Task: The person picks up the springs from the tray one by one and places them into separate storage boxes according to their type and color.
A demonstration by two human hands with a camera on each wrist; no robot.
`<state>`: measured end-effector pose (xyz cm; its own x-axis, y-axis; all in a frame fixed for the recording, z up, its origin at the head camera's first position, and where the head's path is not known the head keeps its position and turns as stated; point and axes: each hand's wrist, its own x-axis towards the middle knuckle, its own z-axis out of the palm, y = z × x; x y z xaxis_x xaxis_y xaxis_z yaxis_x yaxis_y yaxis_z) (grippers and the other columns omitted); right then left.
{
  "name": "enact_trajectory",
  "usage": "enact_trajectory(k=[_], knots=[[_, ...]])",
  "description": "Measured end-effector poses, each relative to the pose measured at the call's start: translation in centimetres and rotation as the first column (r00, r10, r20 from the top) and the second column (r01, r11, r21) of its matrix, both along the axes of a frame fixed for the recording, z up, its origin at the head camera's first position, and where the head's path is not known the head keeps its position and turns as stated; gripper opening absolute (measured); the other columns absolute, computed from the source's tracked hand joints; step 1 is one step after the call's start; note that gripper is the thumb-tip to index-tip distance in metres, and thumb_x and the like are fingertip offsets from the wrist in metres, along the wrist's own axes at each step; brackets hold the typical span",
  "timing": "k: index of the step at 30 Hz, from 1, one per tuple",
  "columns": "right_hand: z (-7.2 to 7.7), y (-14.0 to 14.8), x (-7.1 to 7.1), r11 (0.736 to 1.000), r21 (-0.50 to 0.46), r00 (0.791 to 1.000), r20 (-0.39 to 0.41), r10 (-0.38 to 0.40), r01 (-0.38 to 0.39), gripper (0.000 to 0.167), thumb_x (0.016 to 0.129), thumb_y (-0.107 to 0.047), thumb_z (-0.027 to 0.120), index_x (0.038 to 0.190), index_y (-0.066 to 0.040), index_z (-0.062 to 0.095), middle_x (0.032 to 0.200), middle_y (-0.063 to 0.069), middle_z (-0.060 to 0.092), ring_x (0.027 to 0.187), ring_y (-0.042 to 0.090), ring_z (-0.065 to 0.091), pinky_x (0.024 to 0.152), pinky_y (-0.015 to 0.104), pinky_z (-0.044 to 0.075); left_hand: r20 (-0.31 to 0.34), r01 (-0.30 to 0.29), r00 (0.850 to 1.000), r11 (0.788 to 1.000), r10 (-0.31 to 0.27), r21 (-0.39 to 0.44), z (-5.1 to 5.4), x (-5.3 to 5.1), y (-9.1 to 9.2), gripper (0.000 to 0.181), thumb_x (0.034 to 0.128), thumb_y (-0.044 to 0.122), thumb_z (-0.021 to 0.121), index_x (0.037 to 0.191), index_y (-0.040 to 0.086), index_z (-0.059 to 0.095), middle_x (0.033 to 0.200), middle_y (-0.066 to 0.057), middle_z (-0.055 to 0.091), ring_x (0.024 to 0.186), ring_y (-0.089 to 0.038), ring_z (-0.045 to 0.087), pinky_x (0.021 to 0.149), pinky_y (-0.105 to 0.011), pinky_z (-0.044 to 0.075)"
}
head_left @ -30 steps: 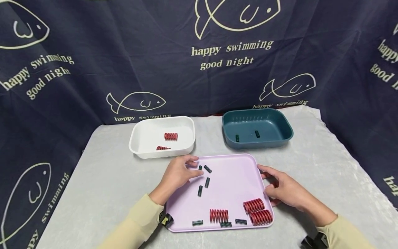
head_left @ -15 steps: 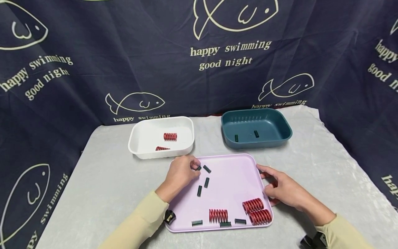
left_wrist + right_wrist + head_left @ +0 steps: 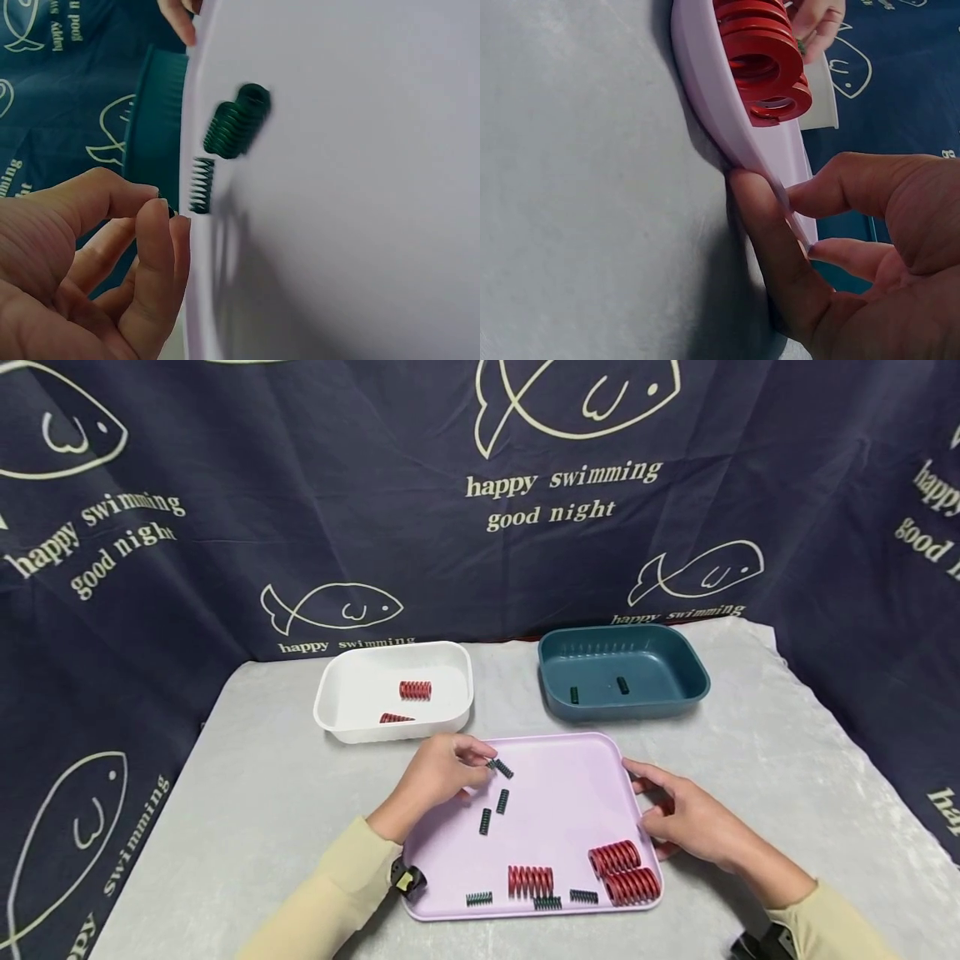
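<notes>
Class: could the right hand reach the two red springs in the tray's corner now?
Likely yes: those red springs lie uncovered nearby, though the right hand, gripping the tray, must first let go.

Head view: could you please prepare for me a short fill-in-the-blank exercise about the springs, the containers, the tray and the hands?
The springs in the white container are coloured ____.
The blue-green container holds ____ small green springs.
On the purple tray lie ____ large red springs.
The ____ hand grips this tray's edge.

Missing words: red; two; three; right.
</notes>
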<state>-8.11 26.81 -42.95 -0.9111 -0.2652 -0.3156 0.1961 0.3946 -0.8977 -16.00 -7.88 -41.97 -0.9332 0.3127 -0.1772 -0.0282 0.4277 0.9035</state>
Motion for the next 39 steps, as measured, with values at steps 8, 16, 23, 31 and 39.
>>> enact_trajectory(k=[8,16,23,31,39], knots=[[0.2,0.0,0.0,1.0,-0.005,1.0,0.011,0.008,-0.007,0.081,0.086,0.01,0.061,0.16,-0.001,0.03,0.135,0.03,0.044,0.086,0.031,0.06,0.055,0.047,0.061,-0.004,0.034,0.999,0.999,-0.034,0.018,1.7,-0.6,2.0,0.023,0.0849,0.001,0.076,0.107,0.006,0.08,0.086,-0.001,0.071,0.069,-0.03,0.073,0.053,-0.033,0.061],[0.0,0.2,0.0,1.0,-0.007,1.0,0.03,0.011,-0.01,0.081,0.088,0.009,0.061,0.161,-0.001,0.028,0.137,0.031,0.043,0.089,0.031,0.061,0.057,0.048,0.062,0.013,0.036,0.999,0.999,-0.037,0.038,3.7,-2.5,4.8,0.021,0.0882,0.004,0.076,0.107,0.012,0.081,0.09,0.001,0.072,0.079,-0.026,0.071,0.057,-0.032,0.062],[-0.2,0.4,0.0,1.0,0.004,0.999,0.042,0.01,-0.01,0.082,0.089,0.008,0.063,0.162,-0.002,0.027,0.139,0.031,0.043,0.091,0.031,0.06,0.058,0.048,0.062,0.031,0.057,0.998,0.995,-0.06,0.082,4.9,-4.6,7.8,0.021,0.0905,0.006,0.076,0.109,0.014,0.081,0.094,0.005,0.073,0.078,-0.012,0.068,0.061,-0.033,0.063],[-0.1,0.4,-0.1,1.0,0.001,0.999,0.03,0.03,-0.03,0.081,0.09,0.007,0.063,0.161,-0.001,0.026,0.14,0.034,0.043,0.092,0.032,0.061,0.058,0.047,0.062,0.022,0.037,0.999,0.996,-0.039,0.081,6.0,-5.9,11.3,0.021,0.0911,0.003,0.075,0.106,0.015,0.082,0.087,0.003,0.073,0.089,-0.029,0.073,0.06,-0.031,0.063],[-0.2,0.5,-0.3,1.0,0.001,0.999,0.036,0.026,-0.026,0.082,0.09,0.007,0.064,0.162,-0.002,0.025,0.141,0.035,0.043,0.093,0.031,0.061,0.058,0.047,0.062,0.03,-0.024,0.999,0.999,0.023,0.043,6.4,-7.4,14.4,0.021,0.0919,0.003,0.074,0.105,0.016,0.082,0.088,0.011,0.071,0.085,-0.021,0.074,0.056,-0.027,0.061]])
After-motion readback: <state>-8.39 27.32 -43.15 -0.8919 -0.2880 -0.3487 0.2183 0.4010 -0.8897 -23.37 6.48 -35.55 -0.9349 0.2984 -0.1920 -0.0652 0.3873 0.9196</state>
